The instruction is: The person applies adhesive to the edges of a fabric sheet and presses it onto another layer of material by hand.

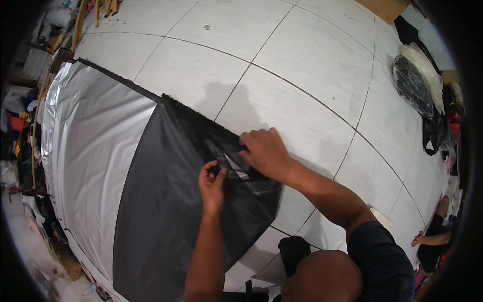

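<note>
A large sheet of thin fabric lies spread over the tiled floor, with a black panel (171,201) joined to a silver panel (100,126) on its left. A dark, fuzzy-looking edging runs along its far border. My left hand (212,186) pinches a fold of the black panel between thumb and fingers near the right corner. Across from it, my right hand (265,151) is closed at the fabric's far edge, its fingertips partly hidden. Between both hands the cloth is raised and creased, and a small shiny patch (240,173) shows in the fold.
White floor tiles (312,65) surround the fabric. Clutter (17,136) lines the left side, with wooden sticks (105,7) at the far left. Plastic-wrapped bundles (415,80) lie at the right. Another person's hand (418,239) and leg show at the right rim.
</note>
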Available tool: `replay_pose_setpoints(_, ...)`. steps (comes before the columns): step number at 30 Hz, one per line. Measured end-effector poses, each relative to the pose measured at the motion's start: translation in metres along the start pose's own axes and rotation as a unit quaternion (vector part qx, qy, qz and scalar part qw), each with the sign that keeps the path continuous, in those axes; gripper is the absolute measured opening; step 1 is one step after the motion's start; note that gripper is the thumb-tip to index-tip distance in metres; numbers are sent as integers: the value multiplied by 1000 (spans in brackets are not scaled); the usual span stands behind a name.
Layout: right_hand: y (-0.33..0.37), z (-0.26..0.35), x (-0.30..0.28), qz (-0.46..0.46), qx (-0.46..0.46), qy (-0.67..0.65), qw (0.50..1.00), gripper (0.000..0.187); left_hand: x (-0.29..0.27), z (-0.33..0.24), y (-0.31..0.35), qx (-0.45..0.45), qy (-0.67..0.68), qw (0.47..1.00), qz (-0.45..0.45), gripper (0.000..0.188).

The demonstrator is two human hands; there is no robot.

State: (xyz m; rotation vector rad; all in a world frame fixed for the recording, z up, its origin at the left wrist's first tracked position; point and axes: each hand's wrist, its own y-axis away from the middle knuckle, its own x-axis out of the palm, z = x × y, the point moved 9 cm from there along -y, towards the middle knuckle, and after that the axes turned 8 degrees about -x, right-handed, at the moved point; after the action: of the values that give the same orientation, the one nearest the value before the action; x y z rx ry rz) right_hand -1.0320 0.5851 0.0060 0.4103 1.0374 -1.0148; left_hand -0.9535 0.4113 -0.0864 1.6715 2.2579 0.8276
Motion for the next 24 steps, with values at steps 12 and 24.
replay_pose_setpoints(12,0,7,45,193,-27,-174,965,17,-8,8,-5,5,-27,999,21,35)
replay_pose_setpoints(24,4,8,22,159,46,-29,986,26,4,2,-1,-6,28,999,30,35)
